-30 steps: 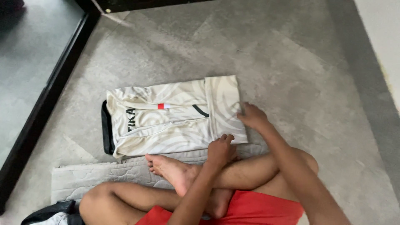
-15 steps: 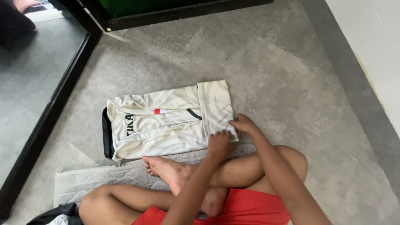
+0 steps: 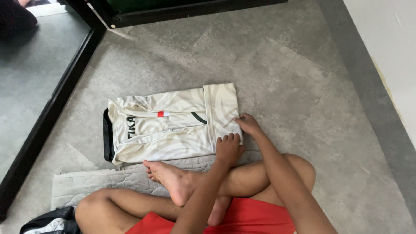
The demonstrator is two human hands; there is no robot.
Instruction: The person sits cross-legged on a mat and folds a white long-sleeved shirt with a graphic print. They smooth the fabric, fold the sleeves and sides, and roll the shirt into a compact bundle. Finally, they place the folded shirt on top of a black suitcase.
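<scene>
A cream sports shirt with a swirl pattern, black trim and a small red mark lies folded flat on the grey floor. My left hand rests on its near right corner with fingers curled over the edge. My right hand pinches the right edge of the shirt just above that corner. I sit cross-legged in red shorts, one bare foot below the shirt.
A pale quilted mat lies under my legs. A black door frame runs along the left and top. A white wall stands at right. A black and white garment sits at bottom left.
My right hand slid down the shirt's right edge toward me, close to my left hand. The view shifted slightly.
</scene>
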